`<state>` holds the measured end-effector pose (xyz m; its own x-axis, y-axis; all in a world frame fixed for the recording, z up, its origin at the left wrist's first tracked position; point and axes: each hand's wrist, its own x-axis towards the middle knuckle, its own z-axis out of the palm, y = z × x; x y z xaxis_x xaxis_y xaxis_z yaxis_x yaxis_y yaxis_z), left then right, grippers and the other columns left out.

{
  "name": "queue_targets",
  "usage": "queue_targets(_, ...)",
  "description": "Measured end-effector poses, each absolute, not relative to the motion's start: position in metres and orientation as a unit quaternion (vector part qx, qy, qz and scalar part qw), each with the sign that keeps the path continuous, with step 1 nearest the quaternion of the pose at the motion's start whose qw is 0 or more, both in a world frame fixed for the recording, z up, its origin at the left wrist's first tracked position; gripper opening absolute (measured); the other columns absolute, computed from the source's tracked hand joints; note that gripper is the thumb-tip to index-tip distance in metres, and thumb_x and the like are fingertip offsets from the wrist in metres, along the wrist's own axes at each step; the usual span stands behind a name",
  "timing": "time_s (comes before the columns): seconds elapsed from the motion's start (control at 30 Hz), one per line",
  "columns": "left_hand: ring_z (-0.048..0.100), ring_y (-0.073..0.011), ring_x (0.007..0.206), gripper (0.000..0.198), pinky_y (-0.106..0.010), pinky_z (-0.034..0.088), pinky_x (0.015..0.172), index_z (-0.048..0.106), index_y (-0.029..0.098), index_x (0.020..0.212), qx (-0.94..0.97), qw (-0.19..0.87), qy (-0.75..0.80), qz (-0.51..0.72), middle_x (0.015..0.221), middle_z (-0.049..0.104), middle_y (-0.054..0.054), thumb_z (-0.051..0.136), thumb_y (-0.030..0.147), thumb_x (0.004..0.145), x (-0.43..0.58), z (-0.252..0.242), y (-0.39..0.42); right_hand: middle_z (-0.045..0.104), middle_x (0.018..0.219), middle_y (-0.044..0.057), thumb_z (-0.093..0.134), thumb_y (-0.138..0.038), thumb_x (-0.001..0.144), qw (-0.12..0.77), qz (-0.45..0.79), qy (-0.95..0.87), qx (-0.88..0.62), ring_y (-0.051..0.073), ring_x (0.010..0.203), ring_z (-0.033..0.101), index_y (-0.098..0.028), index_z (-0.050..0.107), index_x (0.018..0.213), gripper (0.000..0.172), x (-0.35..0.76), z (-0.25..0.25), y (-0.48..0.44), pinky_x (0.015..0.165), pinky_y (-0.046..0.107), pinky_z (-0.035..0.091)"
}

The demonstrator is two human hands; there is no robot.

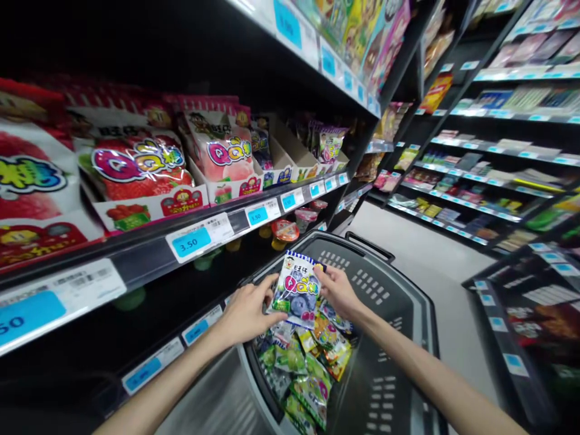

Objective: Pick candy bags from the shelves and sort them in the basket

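A white bag of blueberry gummy candy (296,293) with a blue striped top is held between my two hands, above a grey shopping basket (408,302). My left hand (249,311) has thumb and fingers closed on the bag's left edge. At its upper right corner, my right hand (338,290) pinches the same bag. Beneath it, several candy bags (312,380) in green, yellow and blue lie piled in the basket's left part. My right hand hides part of the bag's edge.
On the left, a shelf (235,217) carries cardboard boxes of gummy candy bags (222,142) with price tags (188,241). Small cups (285,231) stand on the lower shelf. More stocked shelves (498,145) line the right and back, beyond the pale floor (408,235).
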<state>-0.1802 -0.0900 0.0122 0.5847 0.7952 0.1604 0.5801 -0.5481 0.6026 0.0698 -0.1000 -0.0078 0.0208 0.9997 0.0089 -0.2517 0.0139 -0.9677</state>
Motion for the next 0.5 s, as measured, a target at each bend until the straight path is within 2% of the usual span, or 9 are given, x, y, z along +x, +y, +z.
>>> queue_targets(0.13, 0.068, -0.02, 0.085, 0.063, -0.028, 0.045, 0.074, 0.041, 0.028, 0.143, 0.853, 0.269, 0.388, 0.223, 0.091, 0.073, 0.003, 0.064, 0.044, 0.086, -0.1817, 0.01, -0.0894, 0.07, 0.067, 0.004, 0.083, -0.054, 0.07, 0.572, 0.565, -0.412, -0.429, 0.016, 0.054, 0.064, -0.016, 0.072, 0.073, 0.04, 0.0722, -0.0015, -0.0997, 0.053, 0.031, 0.057)
queue_targets(0.5, 0.064, -0.0144, 0.071, 0.061, -0.024, 0.043, 0.067, 0.046, 0.027, 0.138, 0.831, 0.315, 0.385, 0.248, 0.08, 0.07, 0.006, 0.068, 0.042, 0.083, -0.1802, 0.0129, -0.0908, 0.069, 0.064, 0.003, 0.081, -0.055, 0.072, 0.565, 0.541, -0.44, -0.441, 0.014, 0.052, 0.062, -0.018, 0.073, 0.069, 0.038, 0.0795, -0.002, -0.0971, 0.053, 0.028, 0.058)
